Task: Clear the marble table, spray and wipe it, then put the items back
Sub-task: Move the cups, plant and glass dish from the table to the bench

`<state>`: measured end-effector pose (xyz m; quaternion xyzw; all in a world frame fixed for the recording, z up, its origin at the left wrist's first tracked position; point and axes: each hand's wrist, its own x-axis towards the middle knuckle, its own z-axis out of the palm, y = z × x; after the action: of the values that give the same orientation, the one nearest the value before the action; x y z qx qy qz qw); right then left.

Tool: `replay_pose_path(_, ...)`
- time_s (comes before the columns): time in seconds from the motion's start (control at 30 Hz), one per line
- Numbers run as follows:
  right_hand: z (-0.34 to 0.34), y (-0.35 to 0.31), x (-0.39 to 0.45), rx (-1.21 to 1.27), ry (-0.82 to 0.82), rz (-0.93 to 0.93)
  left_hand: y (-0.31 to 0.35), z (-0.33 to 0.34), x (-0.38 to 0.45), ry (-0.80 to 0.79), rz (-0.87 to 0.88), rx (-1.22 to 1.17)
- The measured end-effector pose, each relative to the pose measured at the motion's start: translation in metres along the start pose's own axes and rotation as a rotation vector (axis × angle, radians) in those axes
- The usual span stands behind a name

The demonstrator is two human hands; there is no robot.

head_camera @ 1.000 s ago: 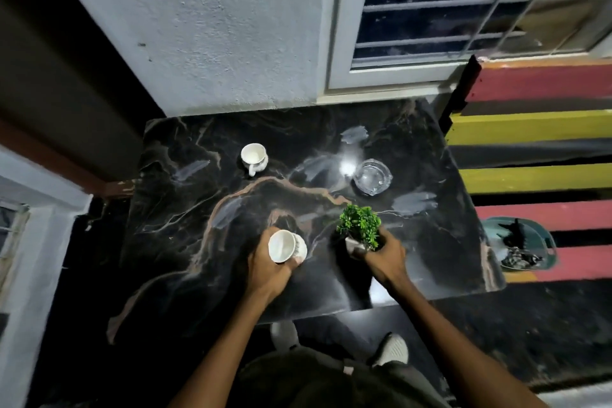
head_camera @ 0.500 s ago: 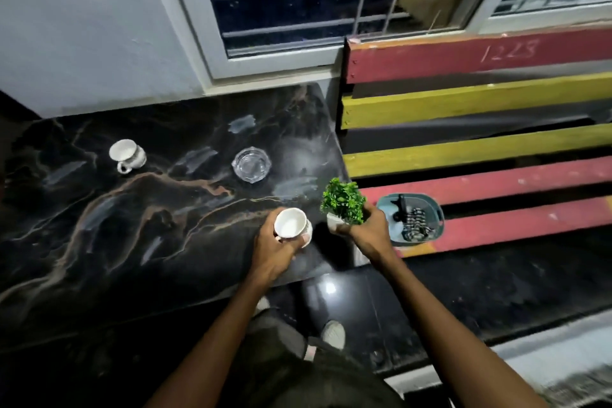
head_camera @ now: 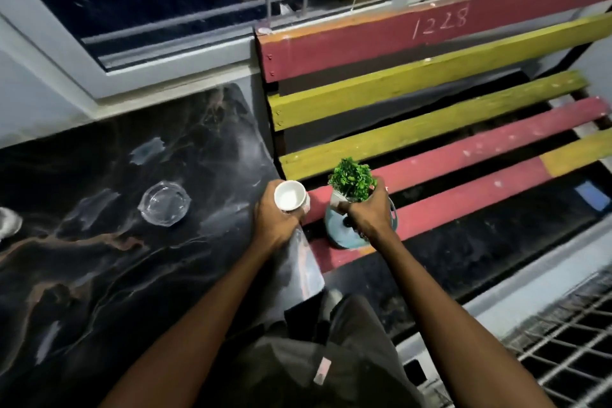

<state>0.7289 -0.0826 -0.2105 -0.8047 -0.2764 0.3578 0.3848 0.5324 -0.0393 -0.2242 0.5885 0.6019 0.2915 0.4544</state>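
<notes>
Left hand [head_camera: 276, 222] grips white cup [head_camera: 290, 195]; right hand [head_camera: 369, 212] grips potted plant [head_camera: 351, 179], hiding most of blue tray [head_camera: 341, 235]; second cup [head_camera: 8, 223] cropped.

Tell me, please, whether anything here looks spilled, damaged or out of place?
Nothing looks spilled or broken. The marble table shows pale smudgy patches near the glass ashtray, and "1228" is scratched on the bench.

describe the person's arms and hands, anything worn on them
Both forearms are bare right up to the frame edge: no sleeves show. The left hand and right hand wear no gloves, and no watch, bracelet or ring shows on wrists or fingers.
</notes>
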Motion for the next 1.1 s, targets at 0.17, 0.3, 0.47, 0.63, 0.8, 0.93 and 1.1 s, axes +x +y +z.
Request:
replay_pose_path(0.17,0.001,0.005,0.071,-0.075,-0.037,-0.030,0.007,0.051,0.049,0.002,-0.059,0.057)
replay_pose_path(0.3,0.023,0.020,0.148,-0.191,-0.112,-0.007,-0.003,0.096,0.096,0.059,-0.146,0.102)
replay_pose_path(0.47,0.055,0.049,0.240,-0.296,-0.171,0.027,-0.028,0.149,0.156,0.164,-0.310,0.153)
replay_pose_path(0.63,0.082,0.080,0.300,-0.344,-0.248,-0.159,-0.076,0.186,0.203,0.229,-0.379,0.233)
replay_pose_path(0.8,0.105,0.109,0.339,-0.367,-0.298,-0.327,-0.120,0.202,0.234,0.157,-0.335,0.325)
replay_pose_path(0.93,0.112,0.121,0.358,-0.356,-0.327,-0.399,-0.142,0.199,0.254,0.099,-0.245,0.374)
replay_pose_path(1.1,0.115,0.136,0.364,-0.361,-0.341,-0.405,-0.156,0.199,0.269,0.010,-0.214,0.350)
